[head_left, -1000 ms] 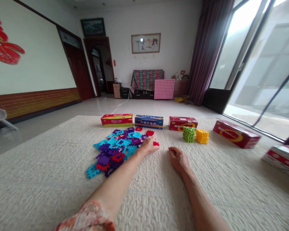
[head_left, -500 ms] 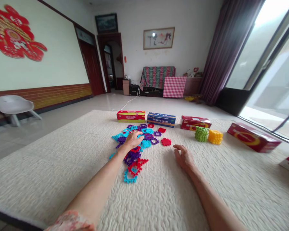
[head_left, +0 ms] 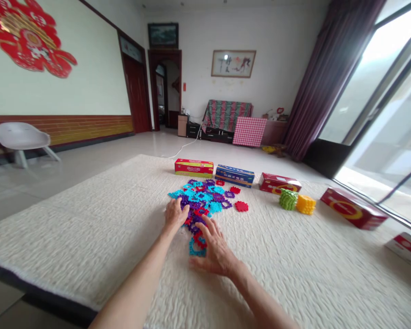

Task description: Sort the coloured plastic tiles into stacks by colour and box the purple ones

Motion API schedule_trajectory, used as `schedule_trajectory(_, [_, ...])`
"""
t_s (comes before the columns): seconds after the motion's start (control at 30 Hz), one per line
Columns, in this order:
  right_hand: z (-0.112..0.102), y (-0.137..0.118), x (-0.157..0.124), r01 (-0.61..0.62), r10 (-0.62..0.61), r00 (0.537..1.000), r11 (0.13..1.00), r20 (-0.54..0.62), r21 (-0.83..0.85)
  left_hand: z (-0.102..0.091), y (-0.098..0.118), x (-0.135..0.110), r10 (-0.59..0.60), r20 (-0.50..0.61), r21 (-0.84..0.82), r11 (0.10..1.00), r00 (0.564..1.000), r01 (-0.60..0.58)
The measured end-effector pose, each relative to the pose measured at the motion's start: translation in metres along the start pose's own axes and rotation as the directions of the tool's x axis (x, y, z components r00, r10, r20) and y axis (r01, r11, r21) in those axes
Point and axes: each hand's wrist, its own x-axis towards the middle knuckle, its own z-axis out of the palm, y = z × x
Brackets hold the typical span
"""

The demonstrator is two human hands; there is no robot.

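a: where's everything?
b: cream quilted mat (head_left: 89,219), pile of interlocking plastic tiles (head_left: 205,197) mid-mat. left hand (head_left: 174,214) at the pile's left edge, fingers curled down, can't tell if pinching. right hand (head_left: 214,249) flat, fingers spread over the near red and teal tiles.
a: risk?
b: likely flat palms shove linked tiles, snagging neighbours. lone red tile (head_left: 241,206) sits apart.

Big room, white walls. Left wall: red paper cutout (head_left: 30,39), white chair (head_left: 20,139) below it. Far wall: dark wooden doorway (head_left: 164,89), framed painting (head_left: 233,63), cloth-covered sofa (head_left: 228,114), red-checked board (head_left: 249,131). Right: purple curtain (head_left: 324,77), sliding glass doors (head_left: 390,105), strong daylight. Glossy pale tile floor (head_left: 89,160), cream quilted mat (head_left: 89,228) near.
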Motion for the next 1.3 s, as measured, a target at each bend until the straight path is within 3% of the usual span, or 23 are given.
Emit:
schedule_trajectory(0.1, [0.009,0.001,0.002,-0.078,0.079,0.996,0.996,0.032,-0.041,0.007,0.002,-0.006,0.015,0.024,-0.019,1.000,1.000,-0.015])
schedule_trajectory(0.27, [0.014,0.016,0.006,0.003,-0.002,0.998,1.000,-0.066,0.005,0.012,0.012,-0.007,0.073,0.003,-0.131,0.989,0.997,-0.072])
schedule_trajectory(0.37, [0.013,0.023,0.008,0.034,-0.029,0.994,0.998,-0.103,0.043,0.013,0.019,-0.005,0.042,-0.006,-0.193,0.980,0.999,-0.043])
schedule_trajectory(0.53, [0.009,0.026,0.014,0.029,-0.019,0.991,0.997,-0.130,0.078,0.015,0.029,0.000,-0.019,0.087,-0.274,0.961,0.996,0.043])
schedule_trajectory(0.8, [0.006,0.030,0.028,0.102,-0.067,0.969,0.985,-0.237,0.138,0.025,0.042,0.021,-0.017,0.145,-0.463,0.883,0.989,0.084])
schedule_trajectory(0.97, [-0.012,0.039,0.058,0.131,-0.068,0.935,0.978,-0.349,0.162,0.032,0.055,0.058,0.006,0.197,-0.549,0.829,0.980,0.105])
schedule_trajectory(1.1, [-0.024,0.063,0.095,0.072,-0.017,0.916,0.990,-0.401,0.123,0.038,0.061,0.084,0.026,0.218,-0.662,0.738,0.976,0.128])
schedule_trajectory(1.2, [-0.022,0.085,0.116,0.012,0.033,0.912,0.994,-0.409,0.109,0.036,0.055,0.091,0.035,0.187,-0.718,0.687,0.982,0.112])
schedule_trajectory(1.3, [-0.017,0.096,0.121,0.017,0.010,0.914,0.998,-0.405,0.064,0.029,0.042,0.087,0.041,0.178,-0.731,0.675,0.983,0.104])
